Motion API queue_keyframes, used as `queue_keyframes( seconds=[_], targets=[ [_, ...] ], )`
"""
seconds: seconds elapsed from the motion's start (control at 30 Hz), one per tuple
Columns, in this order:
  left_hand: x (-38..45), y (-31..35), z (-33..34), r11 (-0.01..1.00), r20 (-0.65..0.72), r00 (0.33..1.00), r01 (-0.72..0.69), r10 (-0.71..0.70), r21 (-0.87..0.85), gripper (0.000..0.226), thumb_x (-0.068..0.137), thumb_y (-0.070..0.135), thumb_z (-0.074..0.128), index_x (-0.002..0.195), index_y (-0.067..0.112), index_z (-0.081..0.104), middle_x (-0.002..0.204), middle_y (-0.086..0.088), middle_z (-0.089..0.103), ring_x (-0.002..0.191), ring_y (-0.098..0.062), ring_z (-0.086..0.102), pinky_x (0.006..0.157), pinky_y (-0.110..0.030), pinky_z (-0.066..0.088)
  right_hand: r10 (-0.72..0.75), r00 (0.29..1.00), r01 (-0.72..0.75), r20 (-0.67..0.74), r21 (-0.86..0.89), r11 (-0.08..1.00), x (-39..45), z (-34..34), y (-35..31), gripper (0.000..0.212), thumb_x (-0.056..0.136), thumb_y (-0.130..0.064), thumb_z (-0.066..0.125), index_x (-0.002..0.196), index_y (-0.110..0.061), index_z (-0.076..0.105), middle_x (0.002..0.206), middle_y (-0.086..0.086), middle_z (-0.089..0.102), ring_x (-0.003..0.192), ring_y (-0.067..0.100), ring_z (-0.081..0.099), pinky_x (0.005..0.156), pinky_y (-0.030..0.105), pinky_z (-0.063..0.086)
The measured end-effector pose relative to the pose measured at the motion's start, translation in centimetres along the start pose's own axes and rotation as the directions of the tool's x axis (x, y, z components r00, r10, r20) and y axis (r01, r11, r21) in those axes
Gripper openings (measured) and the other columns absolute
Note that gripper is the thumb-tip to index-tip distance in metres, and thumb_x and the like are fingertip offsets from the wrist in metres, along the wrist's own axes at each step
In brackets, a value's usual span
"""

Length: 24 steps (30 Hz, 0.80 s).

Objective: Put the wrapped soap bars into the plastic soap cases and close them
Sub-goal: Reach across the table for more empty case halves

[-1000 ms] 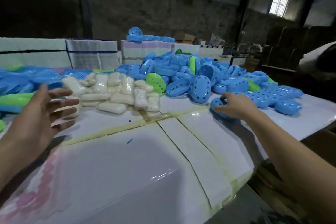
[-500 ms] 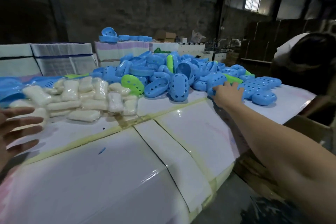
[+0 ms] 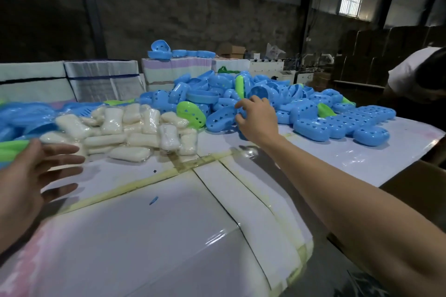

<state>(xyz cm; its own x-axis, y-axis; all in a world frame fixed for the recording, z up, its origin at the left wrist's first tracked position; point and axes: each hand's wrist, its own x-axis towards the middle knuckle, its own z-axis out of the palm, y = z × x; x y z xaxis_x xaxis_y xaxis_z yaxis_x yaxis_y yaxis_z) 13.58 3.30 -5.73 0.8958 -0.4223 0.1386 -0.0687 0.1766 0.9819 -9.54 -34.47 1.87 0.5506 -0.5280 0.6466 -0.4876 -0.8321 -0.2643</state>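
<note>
Several wrapped white soap bars (image 3: 125,128) lie heaped on the white table (image 3: 169,236), left of centre. A large pile of blue soap case halves (image 3: 301,108) with a few green ones (image 3: 190,113) fills the far middle and right. My right hand (image 3: 259,120) reaches into the near edge of that pile, with finger and thumb apart beside a perforated blue half (image 3: 220,118); I see nothing gripped. Just left of the soap heap, my left hand (image 3: 31,176) hovers with fingers spread and empty.
Blue plastic bags (image 3: 24,113) and a green case (image 3: 12,147) lie at the far left. Bundled white stacks (image 3: 101,82) stand behind, one carrying more blue cases (image 3: 169,52). Another person (image 3: 415,72) bends at the right. A cardboard box (image 3: 415,188) sits beyond the table's right edge.
My right hand has moved left along the pile, from the cases at the right to the blue half near the green one. My left hand stays open by the soap bars.
</note>
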Motion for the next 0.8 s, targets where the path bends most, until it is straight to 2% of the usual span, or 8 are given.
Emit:
queue_keyframes(
  seconds=[0.13,0.2,0.27,0.43,0.5,0.6,0.67,0.8],
  targets=[
    [-4.2,3.5,3.1,0.992,0.015,0.999,-0.031,0.030,0.120,0.045,0.096,0.059,0.042,0.090,0.034,0.079,0.097,0.006,0.078,0.086,-0.013,0.076,0.074,-0.040,0.054,-0.224,0.975,0.215,0.009,0.238,0.947,-1.5,1.0,-9.3,0.030,0.091,-0.025,0.059,0.121,-0.024,0.064,0.110,0.001,0.061,0.108,0.024,0.050,0.083,0.037,0.043],
    [-5.3,4.1,4.3,0.986,0.013,1.000,-0.024,0.022,0.162,0.046,0.104,0.040,0.042,0.078,0.033,0.079,0.088,0.005,0.078,0.083,-0.017,0.071,0.074,-0.037,0.052,-0.355,0.935,0.339,-0.002,0.298,0.892,-2.5,1.7,-13.9,0.030,0.090,-0.025,0.059,0.120,-0.025,0.064,0.108,-0.002,0.062,0.106,0.022,0.052,0.075,0.033,0.039],
    [-5.7,4.6,4.6,0.992,-0.012,0.999,-0.032,0.034,0.125,0.044,0.106,0.030,0.043,0.079,0.024,0.076,0.088,0.000,0.075,0.085,-0.017,0.067,0.074,-0.036,0.048,-0.423,0.906,0.384,0.010,0.400,0.832,-3.0,2.3,-18.6,0.029,0.087,-0.025,0.060,0.115,-0.026,0.066,0.100,-0.004,0.064,0.100,0.020,0.055,0.072,0.032,0.038],
    [-5.6,5.5,4.1,1.000,-0.119,0.993,0.009,-0.006,0.025,0.029,0.104,0.027,0.044,0.088,0.019,0.068,0.081,0.003,0.071,0.081,-0.016,0.066,0.070,-0.032,0.046,-0.369,0.921,0.169,0.120,0.733,0.659,-6.0,5.1,-26.2,0.024,0.086,-0.020,0.060,0.107,-0.023,0.071,0.091,-0.004,0.067,0.088,0.017,0.059,0.084,0.038,0.049],
    [-5.6,5.3,3.7,0.994,-0.168,0.985,-0.011,0.029,0.107,0.021,0.099,0.020,0.053,0.084,0.020,0.068,0.074,0.004,0.068,0.077,-0.015,0.065,0.064,-0.029,0.045,-0.421,0.895,0.197,0.151,0.710,0.676,-7.6,7.0,-26.5,0.023,0.088,-0.020,0.060,0.108,-0.022,0.071,0.100,0.000,0.067,0.094,0.018,0.059,0.089,0.041,0.047],
    [-5.2,5.1,3.0,0.957,-0.188,0.979,-0.025,0.083,0.290,0.023,0.096,0.012,0.056,0.082,0.022,0.070,0.076,0.003,0.069,0.081,-0.017,0.065,0.062,-0.031,0.050,-0.496,0.853,0.234,0.161,0.732,0.640,-7.8,8.2,-25.8,0.023,0.085,-0.017,0.062,0.105,-0.026,0.072,0.096,-0.002,0.065,0.089,0.014,0.057,0.087,0.036,0.047],
    [-4.8,5.1,2.1,0.868,-0.191,0.963,-0.075,0.191,0.491,0.025,0.093,0.010,0.055,0.082,0.027,0.069,0.084,0.006,0.068,0.088,-0.019,0.065,0.069,-0.036,0.056,-0.463,0.867,0.163,0.185,0.773,0.613,-7.6,8.2,-25.6,0.026,0.083,-0.012,0.061,0.099,-0.031,0.071,0.089,-0.006,0.064,0.081,0.011,0.057,0.083,0.031,0.048],
    [-3.9,5.2,-1.2,0.641,-0.221,0.899,-0.080,0.377,0.764,0.015,0.090,0.014,0.058,0.093,0.027,0.065,0.095,0.005,0.067,0.096,-0.024,0.063,0.076,-0.032,0.049,-0.427,0.870,0.045,0.244,0.825,0.564,-7.8,8.2,-25.5,0.027,0.082,-0.007,0.059,0.088,-0.032,0.069,0.072,-0.014,0.059,0.066,0.005,0.052,0.071,0.023,0.042]
  ],
)
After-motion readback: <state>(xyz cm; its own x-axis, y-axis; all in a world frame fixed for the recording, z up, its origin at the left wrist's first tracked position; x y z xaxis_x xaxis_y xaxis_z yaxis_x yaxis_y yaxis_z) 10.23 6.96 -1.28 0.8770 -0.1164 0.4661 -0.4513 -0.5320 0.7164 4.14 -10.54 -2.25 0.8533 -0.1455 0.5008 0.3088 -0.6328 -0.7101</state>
